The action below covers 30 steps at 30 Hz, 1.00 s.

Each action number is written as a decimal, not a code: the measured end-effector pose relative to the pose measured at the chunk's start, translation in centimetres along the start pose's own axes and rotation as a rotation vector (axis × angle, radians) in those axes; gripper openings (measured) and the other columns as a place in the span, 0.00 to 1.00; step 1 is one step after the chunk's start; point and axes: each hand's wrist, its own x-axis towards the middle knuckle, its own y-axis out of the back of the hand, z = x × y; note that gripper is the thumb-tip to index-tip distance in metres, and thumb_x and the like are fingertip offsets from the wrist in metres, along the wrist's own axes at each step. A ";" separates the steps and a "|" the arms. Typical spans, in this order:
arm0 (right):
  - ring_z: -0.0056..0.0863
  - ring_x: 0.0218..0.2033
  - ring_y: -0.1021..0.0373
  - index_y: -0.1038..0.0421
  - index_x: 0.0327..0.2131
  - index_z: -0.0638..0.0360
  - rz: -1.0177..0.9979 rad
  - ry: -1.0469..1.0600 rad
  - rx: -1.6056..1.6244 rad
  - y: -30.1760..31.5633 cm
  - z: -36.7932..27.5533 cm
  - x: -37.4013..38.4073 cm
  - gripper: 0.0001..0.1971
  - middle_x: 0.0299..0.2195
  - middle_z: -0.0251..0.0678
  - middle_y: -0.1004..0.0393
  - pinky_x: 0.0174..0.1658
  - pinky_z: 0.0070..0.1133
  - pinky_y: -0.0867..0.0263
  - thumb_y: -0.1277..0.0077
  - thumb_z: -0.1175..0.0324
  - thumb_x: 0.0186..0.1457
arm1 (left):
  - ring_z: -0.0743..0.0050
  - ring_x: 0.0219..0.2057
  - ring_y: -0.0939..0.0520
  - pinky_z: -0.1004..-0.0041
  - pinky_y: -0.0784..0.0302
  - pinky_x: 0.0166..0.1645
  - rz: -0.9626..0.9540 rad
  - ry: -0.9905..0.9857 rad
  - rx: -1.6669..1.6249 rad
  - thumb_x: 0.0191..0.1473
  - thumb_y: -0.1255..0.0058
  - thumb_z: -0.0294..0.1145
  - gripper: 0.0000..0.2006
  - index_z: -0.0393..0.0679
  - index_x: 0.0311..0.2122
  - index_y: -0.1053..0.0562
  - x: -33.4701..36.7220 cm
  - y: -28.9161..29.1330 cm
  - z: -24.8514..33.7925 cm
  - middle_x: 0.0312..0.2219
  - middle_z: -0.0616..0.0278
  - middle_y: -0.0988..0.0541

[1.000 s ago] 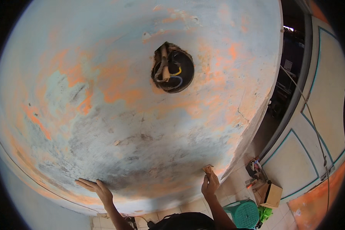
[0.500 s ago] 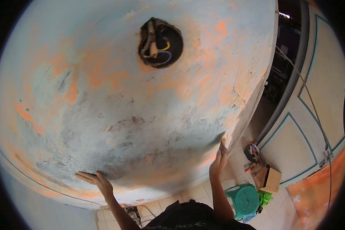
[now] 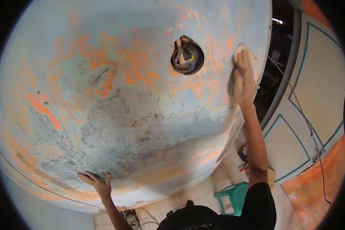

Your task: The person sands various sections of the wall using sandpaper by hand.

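Observation:
A patchy pale blue wall (image 3: 172, 103) with orange and grey areas fills most of the view. High on its right side, near the edge by the doorway, my right hand (image 3: 244, 82) presses a pale beige pad or folded sheet (image 3: 239, 49), probably sandpaper, to the surface. The fingers cover much of it. My left hand (image 3: 99, 186) rests low on the wall at the left, fingers stretched out and thumb apart, with nothing in it. Between the hands and higher up, a round wall box (image 3: 193, 63) holds exposed wires and a short conduit.
Beyond the wall's right edge lie a dark doorway and a cream door (image 3: 283, 142) with teal trim. A green plastic stool (image 3: 237, 193) stands on the tiled floor, near a cardboard box (image 3: 271, 178). A cord (image 3: 306, 115) hangs across the door. Cables (image 3: 147, 214) lie below the left hand.
My right hand has moved up the wall with the beige sheet, from low near the right edge to above the wall box's level. My left hand stays nearly in place, thumb lifted.

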 end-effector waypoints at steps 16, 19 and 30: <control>0.49 0.60 0.45 0.49 0.58 0.73 0.220 -0.309 0.137 0.2 5.9 -2.7 0.23 0.58 0.54 0.42 0.62 0.39 0.53 0.68 0.66 0.64 | 0.44 0.66 0.58 0.47 0.63 0.65 0.416 -0.255 0.062 0.63 0.70 0.52 0.33 0.40 0.65 0.54 16.2 6.7 10.8 0.64 0.42 0.59; 0.43 0.57 0.42 0.42 0.55 0.69 -0.291 0.056 -0.244 -0.1 4.8 -7.5 0.21 0.54 0.51 0.38 0.60 0.35 0.49 0.59 0.73 0.57 | 0.48 0.66 0.57 0.50 0.63 0.66 0.463 -0.360 0.098 0.63 0.69 0.48 0.31 0.41 0.65 0.52 19.9 8.8 14.0 0.64 0.44 0.57; 0.50 0.55 0.43 0.40 0.51 0.69 0.001 0.022 -0.059 4.5 14.2 -0.8 0.19 0.53 0.51 0.40 0.57 0.40 0.49 0.60 0.70 0.57 | 0.55 0.64 0.47 0.54 0.57 0.65 0.613 -0.591 0.086 0.62 0.65 0.43 0.25 0.46 0.62 0.42 29.9 12.3 26.1 0.63 0.52 0.46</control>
